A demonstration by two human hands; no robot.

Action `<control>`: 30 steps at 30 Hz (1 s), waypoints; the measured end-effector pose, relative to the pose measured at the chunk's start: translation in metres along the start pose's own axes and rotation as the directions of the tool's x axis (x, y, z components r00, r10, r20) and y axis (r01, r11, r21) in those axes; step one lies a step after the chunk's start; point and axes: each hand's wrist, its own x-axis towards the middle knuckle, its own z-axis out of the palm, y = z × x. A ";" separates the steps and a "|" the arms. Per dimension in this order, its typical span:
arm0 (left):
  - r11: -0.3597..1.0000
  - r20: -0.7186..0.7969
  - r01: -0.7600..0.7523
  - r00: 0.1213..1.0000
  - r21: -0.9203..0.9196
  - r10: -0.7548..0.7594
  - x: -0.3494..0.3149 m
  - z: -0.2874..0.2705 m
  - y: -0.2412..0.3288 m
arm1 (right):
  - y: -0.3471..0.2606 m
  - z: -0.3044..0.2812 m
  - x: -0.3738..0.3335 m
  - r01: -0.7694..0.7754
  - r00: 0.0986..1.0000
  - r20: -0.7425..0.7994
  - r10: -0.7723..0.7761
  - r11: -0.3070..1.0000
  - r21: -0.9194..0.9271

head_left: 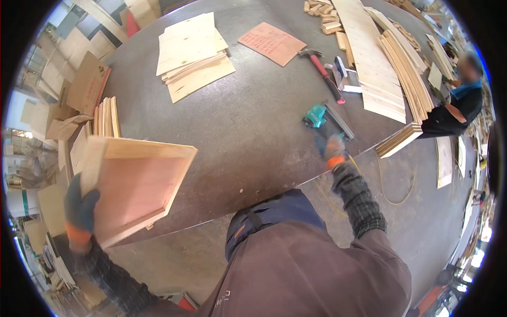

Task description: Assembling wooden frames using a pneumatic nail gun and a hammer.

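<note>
My left hand (pixel 81 208), in a blue glove with an orange cuff, grips the side of a shallow wooden box (pixel 134 182). The box is tilted up at the table's left front edge; pale wood strips frame its reddish inner panel. At the right, my right hand (pixel 334 149) is at the handle end of a teal nail gun (pixel 315 115), which lies on the table. That hand is smeared by motion, so whether its fingers close on the handle does not show.
A hammer (pixel 326 76) with a red handle lies beyond the nail gun. Thin plywood sheets (pixel 190 50) and a reddish board (pixel 272 43) rest farther back on the dark table (pixel 237 132). Long wood strips (pixel 404 79) lie right, near another person (pixel 459 103). A yellow hose (pixel 398 202) hangs below.
</note>
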 end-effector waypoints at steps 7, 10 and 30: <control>0.917 -0.199 -0.058 0.969 0.394 0.147 0.050 0.066 0.009 | 0.196 0.022 0.185 -0.168 0.954 0.212 0.211 0.965 -0.202; 0.921 -0.217 0.050 0.975 0.386 0.038 0.042 0.071 0.025 | 0.222 0.042 0.226 -0.211 0.962 0.082 0.262 0.897 -0.389; 0.871 -0.404 0.217 0.914 0.440 -0.024 0.034 0.094 0.042 | -0.024 -0.083 0.177 -0.375 0.919 0.369 0.139 0.594 0.711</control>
